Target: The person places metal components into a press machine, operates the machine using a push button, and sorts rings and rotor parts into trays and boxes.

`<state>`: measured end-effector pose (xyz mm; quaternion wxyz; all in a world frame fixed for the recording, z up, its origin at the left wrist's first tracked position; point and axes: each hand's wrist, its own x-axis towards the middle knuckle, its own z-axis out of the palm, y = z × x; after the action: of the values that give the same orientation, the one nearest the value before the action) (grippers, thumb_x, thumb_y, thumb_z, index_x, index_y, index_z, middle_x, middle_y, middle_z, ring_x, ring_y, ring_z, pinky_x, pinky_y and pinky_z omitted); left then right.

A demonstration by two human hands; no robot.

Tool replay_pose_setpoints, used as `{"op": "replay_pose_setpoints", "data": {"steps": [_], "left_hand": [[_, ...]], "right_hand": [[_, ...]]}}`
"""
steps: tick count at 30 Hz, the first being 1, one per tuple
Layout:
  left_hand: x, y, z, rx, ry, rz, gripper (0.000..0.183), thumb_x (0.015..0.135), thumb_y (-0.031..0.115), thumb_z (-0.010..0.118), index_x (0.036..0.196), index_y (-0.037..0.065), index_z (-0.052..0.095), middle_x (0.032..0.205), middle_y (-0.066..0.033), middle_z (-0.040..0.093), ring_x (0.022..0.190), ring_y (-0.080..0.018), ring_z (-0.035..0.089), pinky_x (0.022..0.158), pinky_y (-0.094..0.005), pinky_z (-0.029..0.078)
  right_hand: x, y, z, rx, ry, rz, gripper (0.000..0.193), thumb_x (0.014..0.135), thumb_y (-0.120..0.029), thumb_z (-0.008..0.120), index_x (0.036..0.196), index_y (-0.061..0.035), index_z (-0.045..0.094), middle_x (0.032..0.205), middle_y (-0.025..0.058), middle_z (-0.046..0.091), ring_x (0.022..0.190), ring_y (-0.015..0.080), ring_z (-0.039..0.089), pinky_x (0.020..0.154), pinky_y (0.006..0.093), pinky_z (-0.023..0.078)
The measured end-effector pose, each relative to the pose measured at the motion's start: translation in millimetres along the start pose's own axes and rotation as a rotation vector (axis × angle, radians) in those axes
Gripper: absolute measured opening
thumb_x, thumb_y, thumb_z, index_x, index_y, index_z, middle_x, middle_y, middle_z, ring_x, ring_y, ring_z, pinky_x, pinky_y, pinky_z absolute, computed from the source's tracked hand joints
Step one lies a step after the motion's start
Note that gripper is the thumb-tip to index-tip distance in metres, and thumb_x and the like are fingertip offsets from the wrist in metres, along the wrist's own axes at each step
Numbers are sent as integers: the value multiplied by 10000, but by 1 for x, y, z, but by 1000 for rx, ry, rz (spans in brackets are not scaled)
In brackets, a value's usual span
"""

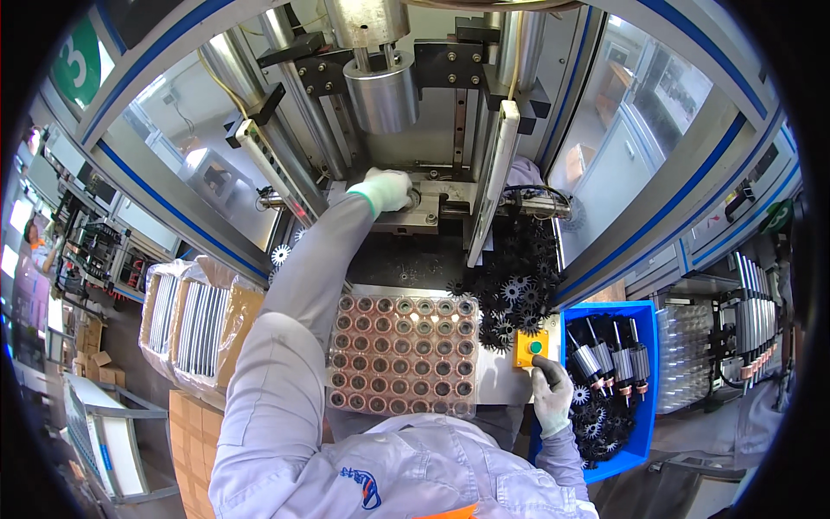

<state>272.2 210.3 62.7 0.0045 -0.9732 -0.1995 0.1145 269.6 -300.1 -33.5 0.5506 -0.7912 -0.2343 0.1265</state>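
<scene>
My left hand (386,190), in a white glove with a green cuff, reaches into a press and closes at the metal fixture (424,212). What its fingers hold is mostly hidden; a small round part shows beside them. Above hangs the press's steel cylinder (383,91), apart from the hand. My right hand (552,398), in a white glove with dark fingertips, is at the near edge of a yellow button box (530,349) with a green push button (536,348). Its fingers reach toward the box with nothing in them; whether they touch it is unclear.
A clear tray (402,355) of copper-coloured rings lies before me. Black toothed discs (519,285) pile up right of the fixture. A blue bin (641,432) holds shafted rotors (596,359) and more discs. Upright light bars (495,182) flank the press opening. Cartons (203,324) stand left.
</scene>
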Motion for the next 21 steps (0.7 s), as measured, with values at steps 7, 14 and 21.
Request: {"op": "replay_pose_setpoints", "data": {"steps": [7,14,21], "left_hand": [[-9,-19,-17,-225,65,-227,566,747,406,788,1203,89,675,1222,-122,668,1194,-289,601,1003,-427,457],[4,6,-25,-85,-44,-288,572,692,394,840,1123,41,709,1162,-121,705,1084,-292,673,899,-414,543],[-10,4,-11,-87,147,-266,499,722,407,765,1115,104,711,1156,-120,696,1103,-302,644,910,-430,505]], "right_hand": [[-6,0,6,12,-65,58,174,895,-18,632,1055,23,686,997,83,668,888,147,645,811,263,509],[2,-7,7,45,-36,104,175,898,-9,623,1059,20,684,996,100,670,915,176,654,830,280,512],[44,-41,20,-300,-85,-193,224,854,-85,664,1068,-23,690,1012,153,681,947,295,660,861,366,524]]}}
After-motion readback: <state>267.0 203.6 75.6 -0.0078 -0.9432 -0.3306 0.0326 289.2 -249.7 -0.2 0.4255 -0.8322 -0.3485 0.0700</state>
